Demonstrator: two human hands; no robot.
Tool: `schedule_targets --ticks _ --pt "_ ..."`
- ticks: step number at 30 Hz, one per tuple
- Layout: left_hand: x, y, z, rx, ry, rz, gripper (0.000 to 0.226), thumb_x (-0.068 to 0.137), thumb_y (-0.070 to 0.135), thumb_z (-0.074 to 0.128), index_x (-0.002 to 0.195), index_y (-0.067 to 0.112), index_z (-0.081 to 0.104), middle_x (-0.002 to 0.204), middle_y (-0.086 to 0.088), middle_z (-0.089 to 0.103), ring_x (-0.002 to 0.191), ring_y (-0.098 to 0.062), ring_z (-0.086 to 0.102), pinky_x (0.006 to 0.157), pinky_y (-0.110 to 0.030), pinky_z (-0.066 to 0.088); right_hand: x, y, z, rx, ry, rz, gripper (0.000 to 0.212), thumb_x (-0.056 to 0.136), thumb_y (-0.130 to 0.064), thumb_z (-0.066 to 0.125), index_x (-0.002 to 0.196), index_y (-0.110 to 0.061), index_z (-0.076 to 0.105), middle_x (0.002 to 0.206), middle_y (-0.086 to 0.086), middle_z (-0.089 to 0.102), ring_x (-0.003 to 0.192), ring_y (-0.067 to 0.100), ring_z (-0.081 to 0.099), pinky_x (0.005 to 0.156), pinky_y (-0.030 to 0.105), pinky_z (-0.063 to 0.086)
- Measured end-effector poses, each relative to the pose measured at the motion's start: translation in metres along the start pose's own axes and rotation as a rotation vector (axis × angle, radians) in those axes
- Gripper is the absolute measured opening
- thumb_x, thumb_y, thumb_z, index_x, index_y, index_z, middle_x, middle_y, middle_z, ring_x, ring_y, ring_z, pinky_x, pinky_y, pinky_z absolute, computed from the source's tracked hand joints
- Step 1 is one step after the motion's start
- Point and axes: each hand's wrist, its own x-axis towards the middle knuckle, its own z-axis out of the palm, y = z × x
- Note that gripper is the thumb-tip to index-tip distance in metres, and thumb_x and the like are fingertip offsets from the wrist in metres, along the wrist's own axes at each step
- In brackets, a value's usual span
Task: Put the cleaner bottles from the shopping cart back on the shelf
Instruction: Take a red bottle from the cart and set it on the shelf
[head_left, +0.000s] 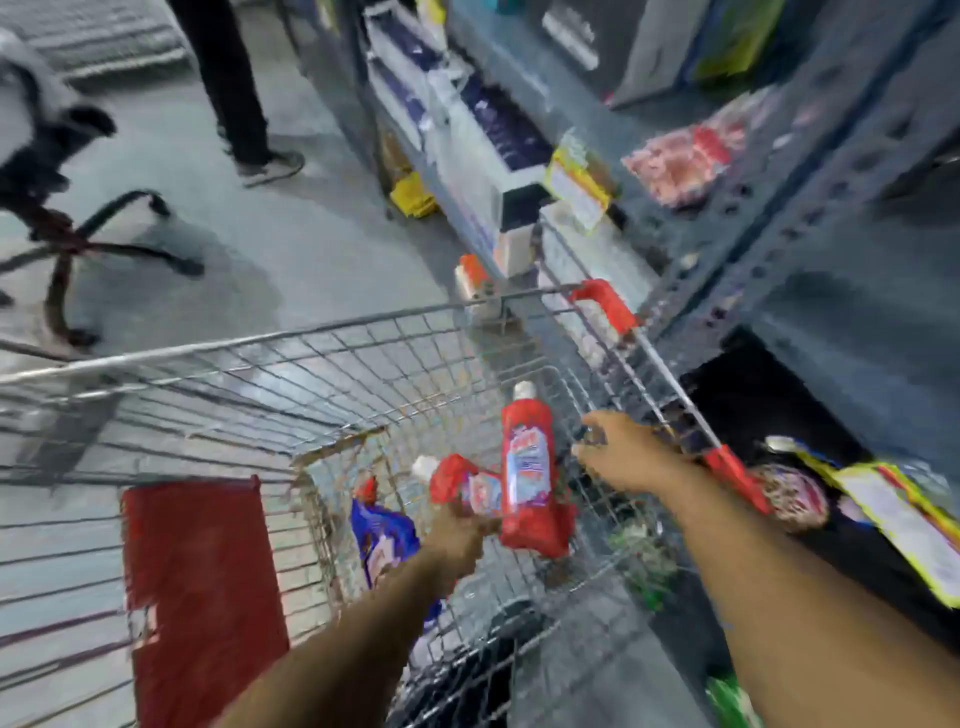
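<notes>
A wire shopping cart (311, 332) fills the lower middle of the blurred head view. My left hand (460, 538) reaches into it and grips a red cleaner bottle (527, 467) by its base; the bottle has a white cap and stands upright. A second red bottle (454, 478) lies tilted right beside it, touching my fingers. A blue bottle (384, 535) lies lower in the basket. My right hand (623, 452) hovers at the cart's right rim, fingers apart and empty, a little right of the upright bottle. The grey metal shelf (779, 249) stands to the right.
The shelf holds white and dark packs (488, 130), pink packets (685, 156) and yellow price tags (579, 182). A dark lower bay (753, 405) opens beside the cart. A person's legs (234, 88) stand up the aisle. A chair base (104, 244) sits left. A red flap (197, 597) hangs on the cart.
</notes>
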Motion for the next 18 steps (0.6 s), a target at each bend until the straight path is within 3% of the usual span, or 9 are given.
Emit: schedule_targets --ticks 2,4,5,7,9,11,13,16,18 --pt "0.019 -0.006 0.008 -0.055 0.01 -0.039 0.02 0.079 0.012 0.072 0.093 0.002 0.062 0.072 -0.01 0.053 0.054 -0.019 0.048 0.047 -0.025 0.033 0.042 -0.002 0.02 0.19 0.021 0.062 0.032 0.083 -0.027 0.063 0.103 -0.001 0.063 0.101 0.021 0.067 0.098 0.037 0.064 0.082 0.04 0.049" --pt "0.026 -0.01 0.013 -0.085 -0.009 -0.029 0.02 0.074 0.019 0.077 0.081 0.004 0.065 0.065 -0.008 0.06 0.058 -0.018 0.054 0.055 -0.026 0.038 0.075 -0.001 0.04 0.293 -0.005 0.131 0.023 0.082 -0.019 0.064 0.092 0.003 0.066 0.091 0.023 0.066 0.089 0.032 0.063 0.083 0.044 0.05" --pt "0.03 -0.014 0.014 -0.099 -0.023 -0.012 0.019 0.073 0.019 0.078 0.076 0.006 0.066 0.061 -0.005 0.061 0.055 -0.015 0.053 0.055 -0.025 0.04 0.09 0.002 0.054 0.33 -0.043 0.157 0.014 0.083 -0.016 0.063 0.082 -0.003 0.066 0.083 0.019 0.063 0.084 0.027 0.06 0.083 0.043 0.049" --pt "0.041 -0.019 0.011 -0.114 -0.031 -0.042 0.022 0.071 0.014 0.081 0.081 0.0 0.068 0.066 -0.007 0.064 0.059 -0.018 0.054 0.056 -0.029 0.046 0.112 0.007 0.075 0.393 -0.117 0.232 0.021 0.086 -0.013 0.057 0.065 -0.012 0.057 0.073 0.012 0.058 0.077 0.022 0.054 0.078 0.042 0.047" --pt "0.044 -0.019 0.011 -0.105 -0.047 -0.085 0.029 0.068 0.012 0.082 0.091 -0.002 0.072 0.086 -0.015 0.072 0.076 -0.027 0.064 0.075 -0.042 0.056 0.125 0.012 0.089 0.503 -0.164 0.341 0.017 0.088 -0.013 0.054 0.081 -0.001 0.065 0.084 0.018 0.066 0.079 0.028 0.063 0.075 0.046 0.051" --pt "0.048 -0.02 0.012 -0.095 -0.058 -0.097 0.031 0.069 0.011 0.082 0.098 0.002 0.073 0.103 -0.016 0.075 0.094 -0.031 0.07 0.091 -0.043 0.058 0.132 0.015 0.097 0.608 -0.24 0.422 0.023 0.091 -0.015 0.051 0.105 0.0 0.062 0.1 0.021 0.067 0.082 0.031 0.066 0.073 0.042 0.052" --pt "0.047 -0.017 0.014 -0.059 -0.072 -0.085 0.035 0.073 0.014 0.079 0.106 0.006 0.071 0.108 -0.012 0.074 0.1 -0.028 0.07 0.093 -0.041 0.057 0.134 0.018 0.099 0.635 -0.302 0.433 0.024 0.093 -0.016 0.051 0.111 -0.001 0.058 0.105 0.02 0.067 0.081 0.028 0.065 0.07 0.035 0.051" --pt "0.043 -0.013 0.018 -0.053 -0.074 -0.076 0.034 0.076 0.013 0.076 0.109 0.008 0.068 0.112 -0.007 0.073 0.102 -0.022 0.07 0.091 -0.036 0.056 0.127 0.024 0.084 0.712 -0.351 0.404 0.021 0.086 -0.01 0.062 0.105 0.0 0.062 0.099 0.017 0.071 0.071 0.021 0.069 0.06 0.031 0.056" --pt "0.034 -0.009 0.02 -0.049 -0.088 -0.056 0.032 0.077 0.009 0.075 0.108 0.01 0.067 0.112 -0.005 0.073 0.102 -0.02 0.07 0.09 -0.034 0.056 0.114 0.028 0.068 0.726 -0.364 0.375 0.019 0.085 -0.012 0.063 0.102 -0.002 0.063 0.1 0.015 0.074 0.083 0.028 0.072 0.074 0.042 0.058"
